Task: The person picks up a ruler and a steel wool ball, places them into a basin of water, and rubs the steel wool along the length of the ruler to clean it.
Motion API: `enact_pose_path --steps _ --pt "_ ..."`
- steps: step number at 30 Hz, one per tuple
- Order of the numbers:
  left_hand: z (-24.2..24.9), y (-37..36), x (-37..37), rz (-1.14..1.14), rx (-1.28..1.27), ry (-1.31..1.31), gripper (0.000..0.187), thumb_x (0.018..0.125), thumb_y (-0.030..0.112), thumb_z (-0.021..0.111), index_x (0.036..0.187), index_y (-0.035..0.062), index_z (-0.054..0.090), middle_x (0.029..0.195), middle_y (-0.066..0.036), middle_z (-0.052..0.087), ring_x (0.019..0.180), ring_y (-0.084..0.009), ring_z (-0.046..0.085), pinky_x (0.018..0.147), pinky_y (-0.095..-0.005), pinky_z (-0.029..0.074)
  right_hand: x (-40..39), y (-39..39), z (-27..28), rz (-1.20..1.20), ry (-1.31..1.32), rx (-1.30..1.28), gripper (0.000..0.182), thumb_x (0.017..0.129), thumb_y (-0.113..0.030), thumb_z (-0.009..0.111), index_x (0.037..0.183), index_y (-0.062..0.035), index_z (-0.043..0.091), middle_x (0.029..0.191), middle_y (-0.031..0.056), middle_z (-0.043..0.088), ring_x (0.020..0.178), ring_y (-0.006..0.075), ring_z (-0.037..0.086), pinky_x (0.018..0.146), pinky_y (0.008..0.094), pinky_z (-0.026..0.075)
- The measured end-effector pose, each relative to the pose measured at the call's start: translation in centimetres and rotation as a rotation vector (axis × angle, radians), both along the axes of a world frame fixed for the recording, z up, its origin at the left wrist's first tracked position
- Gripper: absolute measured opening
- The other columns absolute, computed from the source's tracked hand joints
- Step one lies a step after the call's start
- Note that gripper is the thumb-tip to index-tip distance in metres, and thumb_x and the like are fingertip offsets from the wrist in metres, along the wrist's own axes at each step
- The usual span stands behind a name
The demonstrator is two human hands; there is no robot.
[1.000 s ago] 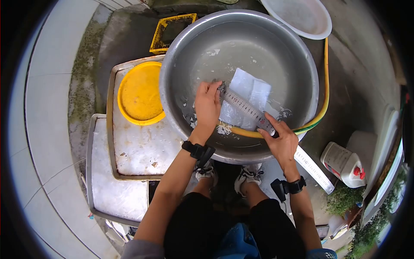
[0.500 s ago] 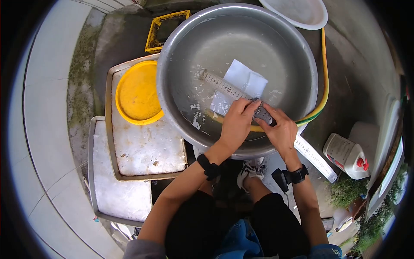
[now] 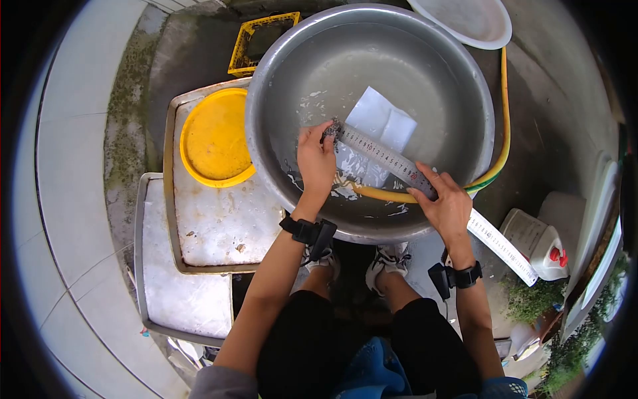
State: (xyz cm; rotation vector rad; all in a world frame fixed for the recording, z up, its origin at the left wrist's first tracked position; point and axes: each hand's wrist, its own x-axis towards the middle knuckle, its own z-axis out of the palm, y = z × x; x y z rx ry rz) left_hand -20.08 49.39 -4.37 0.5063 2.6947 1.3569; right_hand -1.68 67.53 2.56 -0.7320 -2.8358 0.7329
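A long steel ruler (image 3: 379, 155) slants across a large metal basin (image 3: 492, 113) of water. Its lower right part runs out past the rim. My right hand (image 3: 446, 203) grips the ruler, thumb on the near edge and fingers over the far one. At the upper left end, my left hand (image 3: 316, 163) pinches a dark wire scouring pad (image 3: 330, 131) against the ruler. Beyond the ruler, a folded white cloth (image 3: 392, 123) lies in the water, partly covered by the ruler. A yellow hose (image 3: 382, 194) passes over the rim into the basin, beneath my right hand.
Left of the basin, a yellow round lid (image 3: 216, 136) rests on a metal tray (image 3: 219, 226), with another tray (image 3: 179, 279) below. A yellow crate (image 3: 239, 50) stands behind. A white bowl (image 3: 475, 23) is at the upper right, a white jug (image 3: 538, 239) at the lower right.
My left hand has slid up and left along the ruler with the scouring pad, away from my right hand. My right hand and the ruler have shifted slightly right.
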Motion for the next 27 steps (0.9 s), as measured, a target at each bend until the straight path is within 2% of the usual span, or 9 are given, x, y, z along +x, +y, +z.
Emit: enact_pose_path --steps 5,7,9,11,12,14,15,17,27 --pt "-6.5 -4.6 -2.9 0.406 -0.016 0.051 0.026 0.092 0.005 0.064 0.118 0.0059 0.067 0.1 -0.005 0.061 0.085 -0.0152 0.059 0.073 -0.027 0.049 0.2 0.4 -0.1 -0.025 -0.061 -0.042 0.055 0.07 -0.028 0.084 0.123 -0.0243 0.069 0.073 0.0049 0.059 0.064 0.0249 0.062 0.062 0.0372 0.051" --pt "-5.0 -4.5 -3.2 0.6 0.417 -0.898 0.024 0.095 0.009 0.063 0.119 0.0043 0.065 0.103 -0.002 0.063 0.087 -0.0127 0.059 0.078 -0.0252 0.049 0.2 0.4 -0.5 -0.015 -0.047 -0.03 0.055 0.07 -0.027 0.084 0.123 -0.0241 0.069 0.073 0.0048 0.059 0.063 0.0248 0.062 0.062 0.0371 0.051" --pt "-4.3 -3.6 -2.1 0.541 0.526 -0.907 0.025 0.096 0.011 0.063 0.12 0.0041 0.063 0.107 -0.001 0.063 0.092 -0.012 0.06 0.081 -0.0255 0.05 0.2 0.4 -0.6 -0.006 -0.04 -0.018 0.055 0.07 -0.027 0.084 0.123 -0.024 0.069 0.073 0.0048 0.059 0.063 0.0247 0.062 0.061 0.037 0.051" --pt "-1.5 -1.5 -0.9 0.097 0.504 -0.613 0.022 0.096 0.012 0.062 0.116 0.0028 0.062 0.107 -0.003 0.064 0.094 -0.0142 0.062 0.082 -0.0274 0.05 0.2 0.3 -0.4 0.008 -0.033 0.008 0.055 0.07 -0.027 0.085 0.123 -0.0238 0.069 0.072 0.0044 0.058 0.062 0.0243 0.061 0.061 0.0368 0.051" --pt "-1.3 -0.9 -0.7 0.1 0.507 -0.611 0.022 0.096 0.012 0.062 0.116 0.0028 0.062 0.107 -0.003 0.064 0.094 -0.0142 0.062 0.082 -0.0274 0.05 0.0 0.2 -0.1 0.012 -0.032 0.009 0.055 0.07 -0.027 0.085 0.123 -0.0238 0.069 0.072 0.0044 0.058 0.062 0.0243 0.061 0.061 0.0368 0.051" --pt "-1.0 0.1 -0.8 -0.212 0.01 0.329 0.023 0.095 0.012 0.062 0.116 0.0019 0.058 0.106 -0.008 0.065 0.09 -0.02 0.064 0.079 -0.0301 0.051 -0.3 -0.1 0.6 0.006 -0.034 -0.007 0.055 0.07 -0.027 0.085 0.122 -0.0237 0.07 0.072 0.0043 0.058 0.063 0.024 0.062 0.06 0.0367 0.051" --pt "-1.0 0.2 -1.1 -0.21 0.01 0.33 0.023 0.095 0.012 0.062 0.116 0.0019 0.058 0.106 -0.008 0.065 0.09 -0.02 0.064 0.079 -0.0301 0.051 -0.2 -0.2 0.8 0.007 -0.032 -0.006 0.055 0.07 -0.027 0.085 0.122 -0.0237 0.07 0.072 0.0043 0.058 0.063 0.024 0.062 0.06 0.0367 0.051" --pt "-1.0 0.5 -1.6 -0.112 0.096 -0.106 0.025 0.093 0.01 0.062 0.116 0.0015 0.055 0.108 -0.015 0.065 0.089 -0.0283 0.065 0.078 -0.0341 0.051 -0.1 -0.3 0.9 0.008 0.0 -0.006 0.054 0.07 -0.027 0.085 0.121 -0.0231 0.07 0.072 0.0045 0.058 0.063 0.024 0.062 0.06 0.0367 0.051" --pt "0.1 0.7 -0.2 -0.124 -0.07 0.131 0.026 0.091 0.002 0.058 0.116 0.0013 0.051 0.108 -0.021 0.062 0.095 -0.0412 0.062 0.083 -0.0445 0.049 -0.8 0.0 0.8 0.081 -0.01 -0.03 0.063 0.071 -0.029 0.084 0.131 -0.0255 0.063 0.077 0.0048 0.056 0.063 0.0239 0.061 0.06 0.0366 0.052"
